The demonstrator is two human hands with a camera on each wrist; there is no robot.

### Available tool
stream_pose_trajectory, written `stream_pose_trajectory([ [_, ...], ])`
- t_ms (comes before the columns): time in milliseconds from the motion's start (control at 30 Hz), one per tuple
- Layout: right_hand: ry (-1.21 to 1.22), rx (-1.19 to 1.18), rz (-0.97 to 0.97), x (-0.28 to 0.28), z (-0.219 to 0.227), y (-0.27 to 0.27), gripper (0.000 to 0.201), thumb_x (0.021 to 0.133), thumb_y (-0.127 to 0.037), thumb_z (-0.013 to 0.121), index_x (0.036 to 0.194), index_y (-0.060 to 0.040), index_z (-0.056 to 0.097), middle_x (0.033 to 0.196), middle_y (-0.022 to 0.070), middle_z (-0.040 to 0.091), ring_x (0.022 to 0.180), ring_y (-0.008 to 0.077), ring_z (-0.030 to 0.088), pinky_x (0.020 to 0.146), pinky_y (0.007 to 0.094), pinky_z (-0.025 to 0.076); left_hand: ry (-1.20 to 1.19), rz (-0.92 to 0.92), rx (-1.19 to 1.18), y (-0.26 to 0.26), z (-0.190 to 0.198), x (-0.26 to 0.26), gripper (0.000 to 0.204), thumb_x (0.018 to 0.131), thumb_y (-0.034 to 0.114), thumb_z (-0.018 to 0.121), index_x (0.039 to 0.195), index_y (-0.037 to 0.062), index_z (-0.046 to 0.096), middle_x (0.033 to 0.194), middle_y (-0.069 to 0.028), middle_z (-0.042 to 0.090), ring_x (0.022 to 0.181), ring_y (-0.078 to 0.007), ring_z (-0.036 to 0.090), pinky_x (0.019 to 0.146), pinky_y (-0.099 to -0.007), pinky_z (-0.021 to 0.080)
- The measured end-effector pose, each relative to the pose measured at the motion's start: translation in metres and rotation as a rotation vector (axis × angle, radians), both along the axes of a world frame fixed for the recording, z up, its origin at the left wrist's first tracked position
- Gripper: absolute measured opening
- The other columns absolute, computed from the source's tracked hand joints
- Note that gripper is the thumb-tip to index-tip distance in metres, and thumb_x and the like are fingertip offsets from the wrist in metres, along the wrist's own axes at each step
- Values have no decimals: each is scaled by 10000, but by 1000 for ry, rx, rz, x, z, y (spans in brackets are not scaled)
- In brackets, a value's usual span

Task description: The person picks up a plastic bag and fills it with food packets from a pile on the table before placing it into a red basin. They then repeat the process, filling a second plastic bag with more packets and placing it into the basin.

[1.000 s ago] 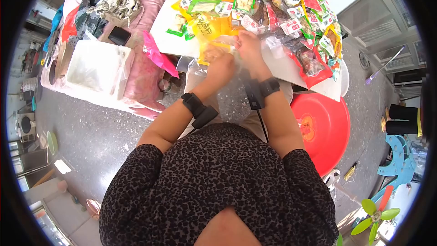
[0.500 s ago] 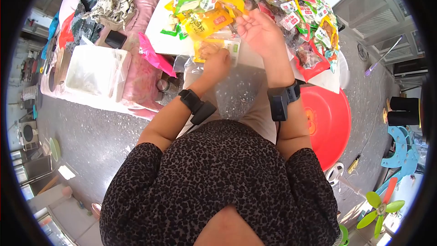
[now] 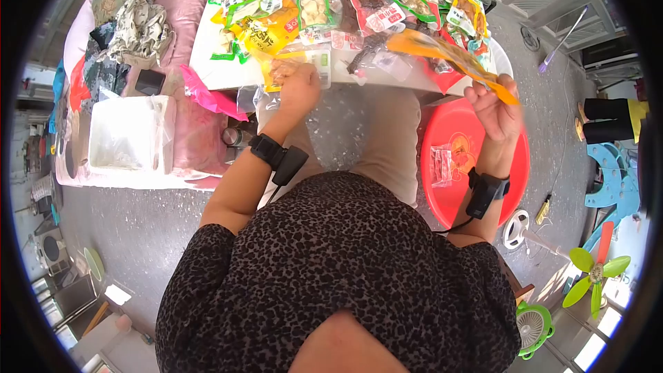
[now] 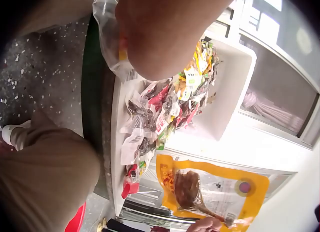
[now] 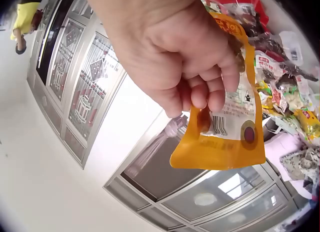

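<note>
My right hand [image 3: 497,114], out to the right above the red basin [image 3: 514,145], pinches the end of an orange-edged snack packet [image 3: 452,55]. Through its clear window a brown drumstick [image 4: 187,189] shows in the left wrist view. In the right wrist view, curled fingers [image 5: 215,92] overlap the packet's printed label. At the front edge of the white table [image 3: 207,76], my left hand [image 3: 302,90] grips a yellow packet [image 3: 273,72] with pale pieces inside. The wrist hides that grip in the left wrist view.
Several colourful snack packets [image 3: 314,10] lie heaped across the table. On the pink bedding to the left are a white foam box [image 3: 131,135], a phone [image 3: 150,82] and a bright pink bag [image 3: 207,93]. A small packet [image 3: 441,164] lies in the basin.
My right hand has come away from the heap and swung right with the drumstick packet, now over the basin side. My left hand stays at the yellow packet on the table edge.
</note>
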State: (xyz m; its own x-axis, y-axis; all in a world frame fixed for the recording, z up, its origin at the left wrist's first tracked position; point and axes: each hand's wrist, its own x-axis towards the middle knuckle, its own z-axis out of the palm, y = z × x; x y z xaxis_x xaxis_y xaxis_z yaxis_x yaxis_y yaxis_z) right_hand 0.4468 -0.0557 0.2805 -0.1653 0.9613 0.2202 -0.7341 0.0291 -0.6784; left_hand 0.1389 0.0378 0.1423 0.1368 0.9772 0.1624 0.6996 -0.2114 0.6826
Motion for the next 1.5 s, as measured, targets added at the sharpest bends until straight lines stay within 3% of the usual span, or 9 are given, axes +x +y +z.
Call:
stream_pose_trajectory([
  [133,-284,-190,-374,51,-14,-63,227,744,-275,573,659,-84,484,779,82,541,735,193,506,720,354,414,-3,13,6,0,0,0,145,745,198,463,808,80,520,721,-166,556,674,-337,537,604,-408,422],
  [433,-485,-574,-554,152,-108,-157,196,727,-225,603,662,-78,492,664,0,535,600,93,494,562,217,396,4,-2,-4,4,-3,-2,151,746,205,467,826,83,509,744,-147,561,700,-318,542,612,-395,421],
  [867,-320,-601,-621,166,-103,-209,157,744,-204,572,705,-66,507,713,60,563,683,171,554,631,323,469,29,17,-40,4,-3,-1,152,751,202,463,830,83,514,740,-154,566,699,-317,546,610,-394,420],
  [1100,-527,-950,-410,200,-179,-190,116,736,-163,523,735,-48,507,729,76,549,614,161,517,533,273,451,18,14,-39,3,-1,-1,147,750,193,464,824,75,511,734,-155,564,693,-318,545,602,-393,419],
  [1233,-1187,-1039,-391,247,-246,-203,133,719,-181,516,759,-54,519,655,44,536,617,156,538,521,294,438,5,22,-64,2,-1,-1,144,747,191,470,821,74,510,723,-157,563,687,-319,545,599,-394,419],
  [1300,-1911,-732,-103,316,-346,-236,198,700,-217,514,772,-33,533,645,64,532,546,143,504,473,262,420,2,25,-50,2,0,0,144,745,190,472,821,74,510,719,-157,563,684,-320,545,599,-395,419],
  [1333,-2267,-250,-134,372,-419,-259,222,685,-219,504,774,-19,539,641,59,524,533,137,508,457,241,402,0,26,-43,1,0,1,144,744,190,473,821,74,511,716,-158,563,683,-320,545,599,-395,420],
  [1433,-1372,-1088,-576,205,-190,-134,162,710,-155,465,795,-26,512,608,43,512,515,118,499,409,217,366,7,32,-46,2,-1,1,147,744,194,475,820,74,512,722,-153,565,686,-319,546,600,-393,421],
  [1500,-1086,-866,-677,188,-154,-77,137,733,-147,472,798,-29,497,646,38,518,541,100,502,436,189,375,10,29,-61,2,-2,0,150,745,198,476,822,75,514,729,-147,566,688,-317,546,601,-391,422],
])
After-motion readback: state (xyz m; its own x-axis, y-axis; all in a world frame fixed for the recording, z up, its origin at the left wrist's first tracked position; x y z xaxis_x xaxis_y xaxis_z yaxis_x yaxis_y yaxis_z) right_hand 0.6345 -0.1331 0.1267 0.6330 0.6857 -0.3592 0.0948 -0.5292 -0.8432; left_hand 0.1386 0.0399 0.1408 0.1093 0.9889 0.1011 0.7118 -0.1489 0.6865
